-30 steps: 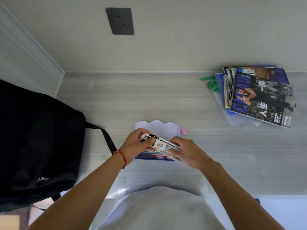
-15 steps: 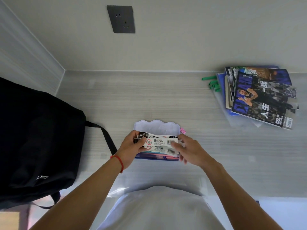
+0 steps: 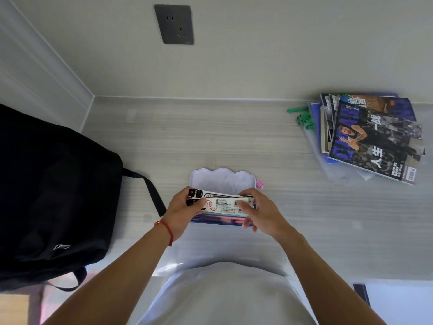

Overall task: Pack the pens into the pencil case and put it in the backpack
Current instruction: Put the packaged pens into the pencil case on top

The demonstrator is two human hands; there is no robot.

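**Packaged pens held over open pencil case**

Both hands at the middle of the desk point(image 3: 234, 141), gripping one flat retail pack of pens point(image 3: 222, 203) between them. Left hand point(image 3: 181, 211), red string bracelet point(image 3: 166, 231) on its wrist, clamped around the pack's dark left end, thumb on top. Right hand point(image 3: 260, 212) pinching the pack's right end, thumb across the printed card, remaining fingers curled loosely below. Pack lying level, long side left to right, white card with barcode and red marks facing up.

Directly beneath and behind the pack: pencil case point(image 3: 221, 181), flat on the desk, pale scalloped flap folded open away from the body, blue lower edge showing just under the pack, small pink tag at its right corner. Whether the pack's lower edge sits inside the case's mouth or only over it: cannot tell.

Black backpack point(image 3: 54, 195) on the left of the desk, well apart from the case, one strap trailing toward the left wrist.

Far right corner: stack of magazines point(image 3: 372, 137) over a clear folder, green pens point(image 3: 303, 117) poking out beside its left edge. Dark wall socket point(image 3: 174, 24) above.
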